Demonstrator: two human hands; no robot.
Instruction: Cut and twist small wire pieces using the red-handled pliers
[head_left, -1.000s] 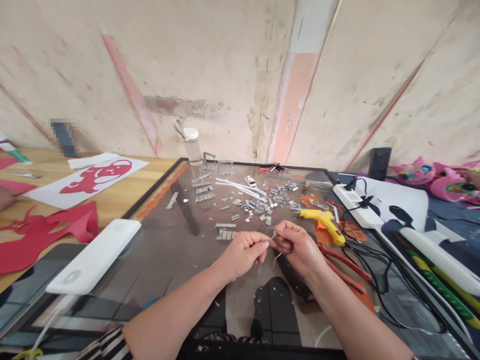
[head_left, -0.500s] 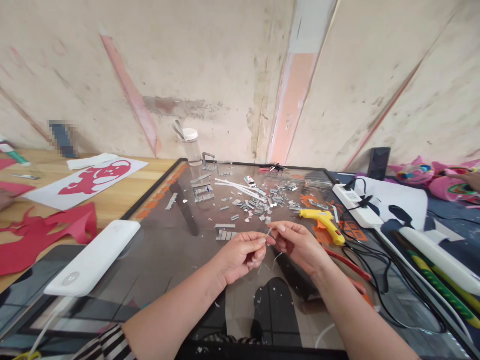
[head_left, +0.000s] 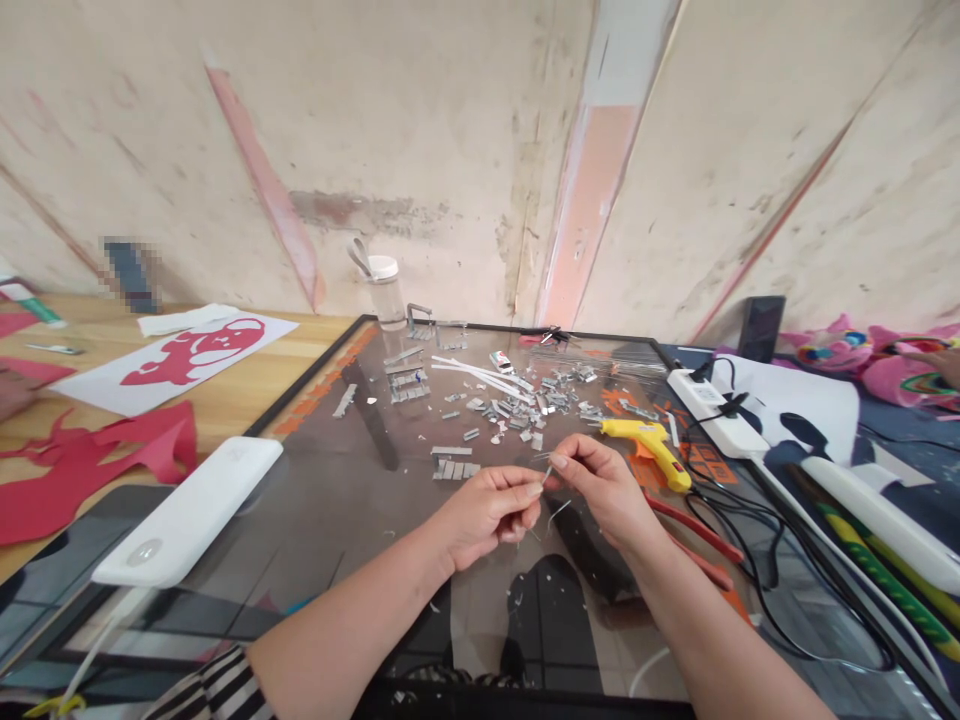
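Observation:
Above the dark glass tabletop, my left hand (head_left: 491,515) and my right hand (head_left: 604,490) are close together, fingertips pinched. Between them is a thin pale strand (head_left: 548,474), which looks like wire; both hands appear to grip it. Its exact shape is partly hidden by the fingers. Just beyond my left hand lies a small grey slatted piece (head_left: 456,468). A heap of small grey pieces (head_left: 517,408) is spread farther off. Right of my right hand rest a yellow glue gun (head_left: 646,445) and a red-handled tool (head_left: 694,535), its head partly hidden.
A white power strip (head_left: 716,415) with black cables sits at right. At left are a white oblong device (head_left: 191,510), red cut sheets (head_left: 112,465) and a red paper figure (head_left: 199,350). A clear bottle (head_left: 386,300) stands by the wall. Other people's hands show at both edges.
Both hands have shifted slightly right. My right thumb and fingers have changed their pinch on the strand, and the strand has turned between the fingertips.

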